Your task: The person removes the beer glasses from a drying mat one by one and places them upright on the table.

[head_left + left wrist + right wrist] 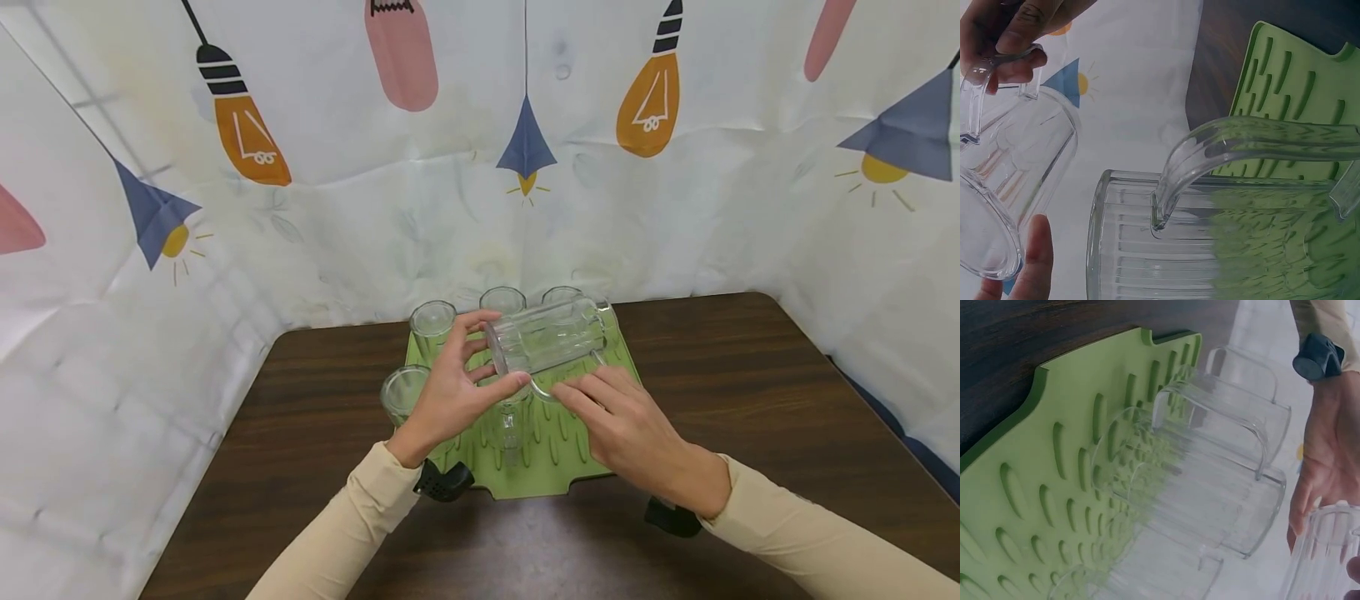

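Observation:
A clear glass mug [555, 333] is held tilted on its side above a green ridged drying mat [528, 482]. My right hand [626, 425] grips its handle. With thumb and fingers spread around the mug's left end, my left hand [450, 387] holds it there. The left wrist view shows the right-hand fingers curled round the handle of the held mug [1029, 156]. Just under it, another glass mug [510, 429] stands on the mat, its handle facing me.
More clear mugs stand on the mat: one at front left [403, 396], one at back left [432, 325], and others along the back edge [502, 298]. The dark wooden table [720, 367] extends both sides. A printed white cloth [450, 208] hangs behind.

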Demonstrator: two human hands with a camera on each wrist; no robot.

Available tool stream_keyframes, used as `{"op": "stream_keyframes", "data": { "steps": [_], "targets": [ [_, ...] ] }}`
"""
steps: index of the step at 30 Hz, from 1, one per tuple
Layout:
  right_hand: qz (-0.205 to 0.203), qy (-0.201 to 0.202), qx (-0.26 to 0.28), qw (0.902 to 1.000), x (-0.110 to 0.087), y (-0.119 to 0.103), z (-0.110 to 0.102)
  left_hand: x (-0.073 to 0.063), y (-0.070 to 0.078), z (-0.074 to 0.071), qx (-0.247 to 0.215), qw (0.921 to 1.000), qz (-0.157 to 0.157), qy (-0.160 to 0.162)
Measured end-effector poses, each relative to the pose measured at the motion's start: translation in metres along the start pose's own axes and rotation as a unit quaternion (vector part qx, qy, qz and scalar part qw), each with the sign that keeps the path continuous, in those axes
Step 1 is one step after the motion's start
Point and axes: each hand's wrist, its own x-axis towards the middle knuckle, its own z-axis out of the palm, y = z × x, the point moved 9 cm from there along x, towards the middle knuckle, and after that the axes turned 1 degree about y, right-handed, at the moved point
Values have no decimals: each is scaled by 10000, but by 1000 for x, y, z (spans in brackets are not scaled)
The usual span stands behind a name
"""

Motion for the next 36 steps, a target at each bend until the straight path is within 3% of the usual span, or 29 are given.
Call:
{"op": "stream_keyframes", "data": {
  "steps": [7,17,21,25,27,29,36],
  "targets": [
    [-39,524,383,9979,9,1,-9,1,-1,-2,-174,9998,-48,121],
    [280,1463,821,9854,10,14,-33,1,0,-5,-325,9992,52,223],
    [632,1692,905,9794,5,24,-38,2,0,-6,-292,9993,6,249],
    [1369,1751,1184,9678,-7,38,-38,2,-1,-6,-279,9993,-46,230],
    [1824,1716,1519,9561,-14,47,-36,2,-1,-7,-292,9993,-53,219],
    [2297,1672,1973,9383,-22,55,-32,3,-1,-7,-324,9992,-71,204],
    [3869,1565,3265,8481,-47,73,-13,4,-2,-6,-426,9989,-102,171]
  ]
}}
